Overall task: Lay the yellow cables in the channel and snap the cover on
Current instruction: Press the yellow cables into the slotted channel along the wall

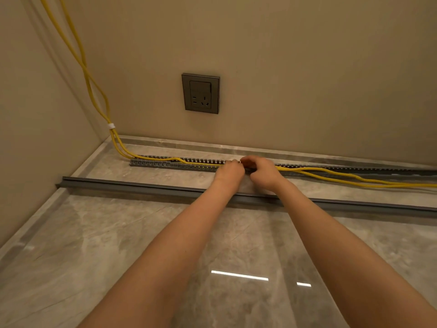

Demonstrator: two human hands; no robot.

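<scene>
A grey slotted channel [165, 164] lies on the floor along the back wall. The yellow cables [94, 88] come down the left corner, held by a white tie [111, 126], and run inside the channel's left part. To the right of my hands they lie loose on the floor in front of the channel. My left hand [230, 172] and my right hand [261, 172] are side by side over the channel's middle, fingers closed on the cables there. The long grey cover [132, 185] lies on the floor, parallel to the channel and nearer to me, under my forearms.
A dark grey wall socket [200, 93] sits in the back wall above the channel. A marble skirting [179, 142] runs along the wall's foot. The floor is glossy grey marble tile [94, 245]. The left wall meets the back wall at the corner.
</scene>
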